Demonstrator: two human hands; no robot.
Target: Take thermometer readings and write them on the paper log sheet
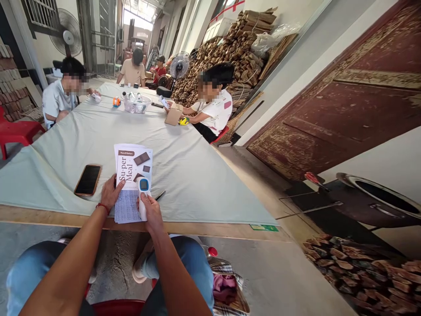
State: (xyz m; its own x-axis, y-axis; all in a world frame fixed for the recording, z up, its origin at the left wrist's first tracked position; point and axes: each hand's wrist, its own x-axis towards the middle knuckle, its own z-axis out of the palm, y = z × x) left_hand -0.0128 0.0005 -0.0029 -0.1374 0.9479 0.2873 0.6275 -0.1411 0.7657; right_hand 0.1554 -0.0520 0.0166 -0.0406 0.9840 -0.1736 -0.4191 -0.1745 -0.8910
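Note:
Near the table's front edge, my right hand (153, 213) is closed around the handle of a white infrared thermometer (144, 197), its blue-rimmed screen facing up. The thermometer is over a small stack of printed sheets (128, 153); the top one reads "Su-per Meal", and a sheet below has dense blue writing. At the left edge of these papers my left hand (112, 192) grips them, thumb on top and the other fingers partly hidden. To its left lies a dark-screened phone (88, 180) in an orange-brown case. A dark pen (160, 195) shows just right of the thermometer.
Three people sit around the pale tablecloth (197, 184) and another is farther back. Toward the far end stand a clear plastic basket (135, 105) with bottles, an orange tape roll (116, 102), a cardboard box (174, 115) and a yellow tape measure (183, 121). Firewood (220, 61) is stacked beyond.

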